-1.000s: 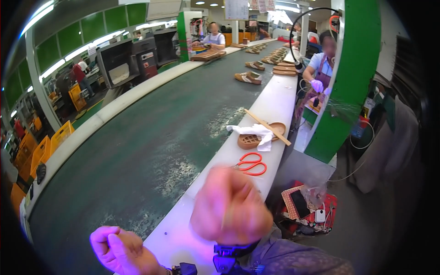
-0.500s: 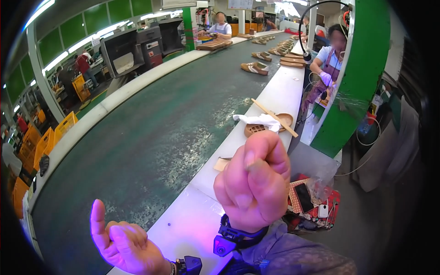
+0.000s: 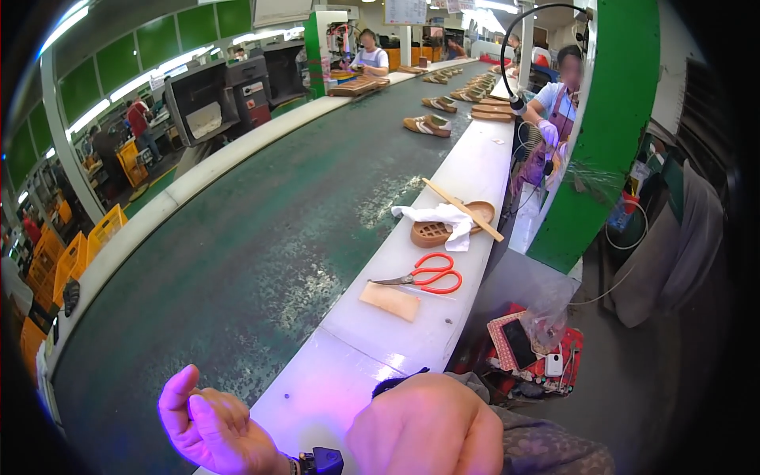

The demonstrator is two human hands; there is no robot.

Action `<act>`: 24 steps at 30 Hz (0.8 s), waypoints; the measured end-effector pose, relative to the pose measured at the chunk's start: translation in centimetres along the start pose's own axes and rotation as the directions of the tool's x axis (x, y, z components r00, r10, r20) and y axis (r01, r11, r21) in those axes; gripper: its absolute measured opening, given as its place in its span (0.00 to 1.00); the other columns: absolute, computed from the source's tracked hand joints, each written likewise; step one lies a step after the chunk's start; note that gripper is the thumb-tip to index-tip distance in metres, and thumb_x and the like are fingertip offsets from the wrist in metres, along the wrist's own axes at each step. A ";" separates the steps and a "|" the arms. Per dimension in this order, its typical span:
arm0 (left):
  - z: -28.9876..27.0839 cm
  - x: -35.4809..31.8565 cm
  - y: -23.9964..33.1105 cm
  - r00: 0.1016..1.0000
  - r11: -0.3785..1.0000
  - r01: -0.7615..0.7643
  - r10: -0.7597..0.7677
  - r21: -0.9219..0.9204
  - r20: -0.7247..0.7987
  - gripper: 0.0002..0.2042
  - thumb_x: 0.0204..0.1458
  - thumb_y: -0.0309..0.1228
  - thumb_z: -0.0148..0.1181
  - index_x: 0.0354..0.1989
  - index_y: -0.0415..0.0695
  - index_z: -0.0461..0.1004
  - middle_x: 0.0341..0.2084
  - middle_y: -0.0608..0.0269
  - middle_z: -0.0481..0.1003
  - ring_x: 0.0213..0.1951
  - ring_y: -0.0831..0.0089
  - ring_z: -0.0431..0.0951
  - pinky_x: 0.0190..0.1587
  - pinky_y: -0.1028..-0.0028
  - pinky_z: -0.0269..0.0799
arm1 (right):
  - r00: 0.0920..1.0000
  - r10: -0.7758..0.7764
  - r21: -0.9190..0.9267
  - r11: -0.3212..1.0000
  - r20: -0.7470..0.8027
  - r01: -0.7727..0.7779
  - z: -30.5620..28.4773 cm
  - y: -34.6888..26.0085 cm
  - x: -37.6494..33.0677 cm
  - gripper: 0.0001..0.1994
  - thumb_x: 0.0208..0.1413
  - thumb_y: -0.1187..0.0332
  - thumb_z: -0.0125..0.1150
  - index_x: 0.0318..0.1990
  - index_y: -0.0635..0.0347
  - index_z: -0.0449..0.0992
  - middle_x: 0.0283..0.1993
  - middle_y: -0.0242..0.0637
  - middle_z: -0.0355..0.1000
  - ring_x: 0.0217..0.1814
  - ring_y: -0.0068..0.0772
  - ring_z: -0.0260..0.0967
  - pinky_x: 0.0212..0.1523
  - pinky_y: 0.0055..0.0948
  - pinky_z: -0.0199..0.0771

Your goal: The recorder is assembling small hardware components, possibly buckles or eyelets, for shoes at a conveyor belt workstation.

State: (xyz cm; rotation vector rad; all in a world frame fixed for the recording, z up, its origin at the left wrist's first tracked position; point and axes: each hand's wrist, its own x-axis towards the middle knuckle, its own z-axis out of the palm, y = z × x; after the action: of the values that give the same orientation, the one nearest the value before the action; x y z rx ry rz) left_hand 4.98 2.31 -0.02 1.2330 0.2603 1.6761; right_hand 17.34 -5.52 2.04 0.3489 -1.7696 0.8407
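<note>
My left hand (image 3: 214,427) is raised at the lower left, palm toward me. Its index finger sticks up, the other fingers curl loosely, and nothing shows in it. At the bottom middle my right hand (image 3: 427,431) shows its back; its fingertips are hidden. Beyond it, red-handled scissors (image 3: 437,279) lie on the white ledge (image 3: 348,360), their blades by a flat beige piece (image 3: 390,302). Farther along, a white cloth (image 3: 451,215) and a thin wooden stick (image 3: 484,226) rest across brown shoe soles (image 3: 427,232). Neither hand touches these things.
A wide green conveyor belt (image 3: 237,237) runs beside the ledge, carrying shoes (image 3: 428,125) at its far end. A green post (image 3: 606,158) stands at the right, with a co-worker (image 3: 554,111) behind it. A red container (image 3: 570,360) holds a phone below the ledge.
My right hand has dropped toward me to the lower edge, uncovering the scissors and beige piece. My left index finger has bent a little. The view has shifted slightly.
</note>
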 end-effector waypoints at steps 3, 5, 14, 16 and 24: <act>-0.1 0.0 0.1 1.000 1.000 0.000 0.000 0.022 0.006 0.11 0.51 0.21 0.43 0.40 0.28 0.65 0.08 0.72 0.56 0.11 0.88 0.48 0.13 0.86 0.43 | 0.999 0.020 -0.009 1.000 0.028 -0.020 0.1 -0.1 0.4 0.13 0.44 0.64 0.55 0.17 0.63 0.66 0.16 0.36 0.62 0.11 0.34 0.58 0.11 0.27 0.52; 0.0 -0.1 -0.2 1.000 1.000 0.010 -0.010 0.018 0.013 0.10 0.51 0.21 0.43 0.39 0.29 0.65 0.08 0.72 0.55 0.10 0.88 0.48 0.13 0.86 0.43 | 0.997 0.063 0.204 0.977 -0.036 -0.054 0.2 -0.6 1.2 0.04 0.47 0.75 0.55 0.26 0.69 0.70 0.23 0.40 0.68 0.17 0.35 0.65 0.17 0.27 0.63; -0.2 -0.2 0.0 0.999 0.997 0.023 -0.022 0.067 -0.025 0.08 0.50 0.22 0.45 0.37 0.30 0.66 0.08 0.72 0.57 0.11 0.88 0.50 0.13 0.85 0.43 | 0.595 0.521 0.270 0.845 -0.612 -0.462 0.6 -0.9 1.9 0.07 0.40 0.72 0.56 0.22 0.63 0.64 0.20 0.28 0.60 0.19 0.18 0.55 0.21 0.19 0.53; -0.2 -0.3 -0.1 1.000 0.998 0.019 -0.018 0.061 -0.019 0.08 0.50 0.22 0.45 0.37 0.30 0.66 0.08 0.72 0.57 0.11 0.88 0.50 0.13 0.86 0.43 | 0.601 0.476 0.264 0.873 -0.642 -0.410 -0.4 0.6 1.1 0.05 0.47 0.76 0.50 0.32 0.62 0.63 0.23 0.22 0.58 0.21 0.06 0.50 0.21 0.12 0.47; -0.2 -0.2 -0.3 0.999 0.997 -0.002 0.004 0.079 -0.035 0.08 0.51 0.23 0.45 0.36 0.31 0.66 0.08 0.72 0.56 0.11 0.88 0.50 0.14 0.86 0.43 | 0.527 0.238 0.258 0.966 -0.816 -0.037 0.2 -0.6 0.8 0.05 0.47 0.78 0.49 0.31 0.63 0.61 0.17 0.25 0.56 0.15 0.10 0.49 0.16 0.15 0.47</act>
State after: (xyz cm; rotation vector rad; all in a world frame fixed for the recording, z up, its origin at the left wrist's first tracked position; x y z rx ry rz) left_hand 5.00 2.34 -0.41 1.2636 0.3494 1.7052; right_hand 17.33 -5.94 2.94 -0.0959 -0.7768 1.0758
